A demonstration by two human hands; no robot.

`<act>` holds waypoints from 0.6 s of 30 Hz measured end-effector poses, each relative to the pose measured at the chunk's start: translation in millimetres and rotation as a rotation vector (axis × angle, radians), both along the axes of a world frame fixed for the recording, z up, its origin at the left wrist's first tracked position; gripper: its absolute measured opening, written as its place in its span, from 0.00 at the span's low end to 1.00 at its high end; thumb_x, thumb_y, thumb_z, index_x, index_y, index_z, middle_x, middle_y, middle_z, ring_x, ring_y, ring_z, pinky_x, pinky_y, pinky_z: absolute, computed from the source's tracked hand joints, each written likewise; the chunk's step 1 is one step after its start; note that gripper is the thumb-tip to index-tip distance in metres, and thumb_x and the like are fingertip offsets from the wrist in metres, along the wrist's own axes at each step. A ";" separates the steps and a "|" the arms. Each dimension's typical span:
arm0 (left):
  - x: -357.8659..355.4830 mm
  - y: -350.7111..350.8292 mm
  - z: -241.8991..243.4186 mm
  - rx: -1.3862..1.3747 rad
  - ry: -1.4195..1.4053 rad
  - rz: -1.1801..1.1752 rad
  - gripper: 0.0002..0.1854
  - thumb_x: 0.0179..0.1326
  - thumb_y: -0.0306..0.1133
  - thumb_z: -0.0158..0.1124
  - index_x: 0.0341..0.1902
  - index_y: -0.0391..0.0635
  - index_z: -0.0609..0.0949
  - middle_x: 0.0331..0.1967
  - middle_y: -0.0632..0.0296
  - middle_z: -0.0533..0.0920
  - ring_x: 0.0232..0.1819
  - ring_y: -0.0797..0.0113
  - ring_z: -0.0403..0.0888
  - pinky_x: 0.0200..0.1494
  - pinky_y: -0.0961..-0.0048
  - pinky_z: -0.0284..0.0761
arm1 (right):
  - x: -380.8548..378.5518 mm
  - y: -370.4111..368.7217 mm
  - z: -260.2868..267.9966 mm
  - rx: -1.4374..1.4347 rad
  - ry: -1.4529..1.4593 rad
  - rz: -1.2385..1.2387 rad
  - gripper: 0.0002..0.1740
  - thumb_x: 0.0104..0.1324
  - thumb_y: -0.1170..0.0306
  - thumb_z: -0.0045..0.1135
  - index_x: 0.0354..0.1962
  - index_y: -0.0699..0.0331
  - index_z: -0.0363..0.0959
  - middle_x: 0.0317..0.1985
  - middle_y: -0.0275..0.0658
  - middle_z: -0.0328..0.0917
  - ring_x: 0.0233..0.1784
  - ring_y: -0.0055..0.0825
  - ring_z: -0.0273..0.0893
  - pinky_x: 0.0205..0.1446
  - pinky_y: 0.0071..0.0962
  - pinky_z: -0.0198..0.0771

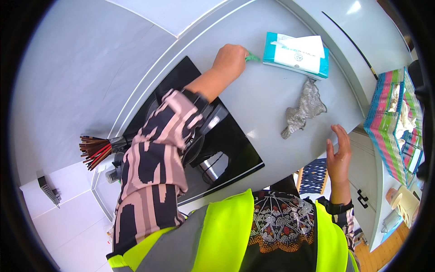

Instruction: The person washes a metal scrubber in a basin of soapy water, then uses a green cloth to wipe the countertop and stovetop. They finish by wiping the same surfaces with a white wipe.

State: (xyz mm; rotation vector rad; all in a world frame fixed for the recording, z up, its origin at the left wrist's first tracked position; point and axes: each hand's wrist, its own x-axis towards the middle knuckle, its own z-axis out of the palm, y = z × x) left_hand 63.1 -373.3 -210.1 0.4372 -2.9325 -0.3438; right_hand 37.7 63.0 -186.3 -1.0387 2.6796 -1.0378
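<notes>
My left hand is closed around a small green cloth or pad, only part of which shows beyond the fingers, over the grey countertop. Just right of it lies a teal and white tissue pack with a tissue sticking out. A crumpled grey striped cloth rests on the counter below the pack. Beyond the counter's front edge, my right hand is raised with its fingers apart and holds nothing. My left forearm reaches over a black glass cooktop.
Chopsticks stand in a holder at the left, near the wall. A dark pan is partly hidden under my left arm. At the right are a woven plastic basket, paper cups and a thin black rod. A blue woven stool stands below the counter.
</notes>
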 end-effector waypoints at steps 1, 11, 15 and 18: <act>5.2 -4.9 3.6 0.026 0.112 -0.040 0.09 0.54 0.26 0.57 0.35 0.44 0.86 0.30 0.44 0.82 0.34 0.43 0.81 0.41 0.55 0.78 | -0.9 1.7 0.8 -0.015 -0.002 -0.005 0.24 0.57 0.81 0.57 0.53 0.66 0.70 0.54 0.48 0.73 0.62 0.50 0.68 0.65 0.41 0.62; 17.4 -28.3 -32.4 -0.106 0.364 -0.016 0.12 0.53 0.20 0.55 0.38 0.41 0.85 0.39 0.51 0.83 0.43 0.52 0.81 0.47 0.63 0.77 | -18.2 -65.1 16.9 -0.117 0.092 0.153 0.34 0.48 0.82 0.65 0.55 0.63 0.68 0.62 0.45 0.65 0.66 0.49 0.62 0.67 0.44 0.59; 21.4 -23.4 -20.8 -0.042 0.218 -0.047 0.13 0.54 0.20 0.55 0.40 0.42 0.84 0.42 0.52 0.83 0.44 0.50 0.80 0.49 0.63 0.76 | -49.3 -108.8 37.6 -0.085 0.209 0.225 0.40 0.46 0.76 0.70 0.59 0.58 0.65 0.67 0.44 0.58 0.71 0.49 0.54 0.70 0.51 0.52; 14.0 -51.9 -11.3 -0.148 0.251 0.173 0.13 0.54 0.20 0.55 0.42 0.42 0.84 0.45 0.52 0.82 0.47 0.49 0.79 0.52 0.63 0.74 | -74.9 -140.7 40.0 0.053 0.356 0.192 0.48 0.44 0.67 0.74 0.63 0.54 0.59 0.69 0.45 0.52 0.74 0.48 0.48 0.72 0.57 0.46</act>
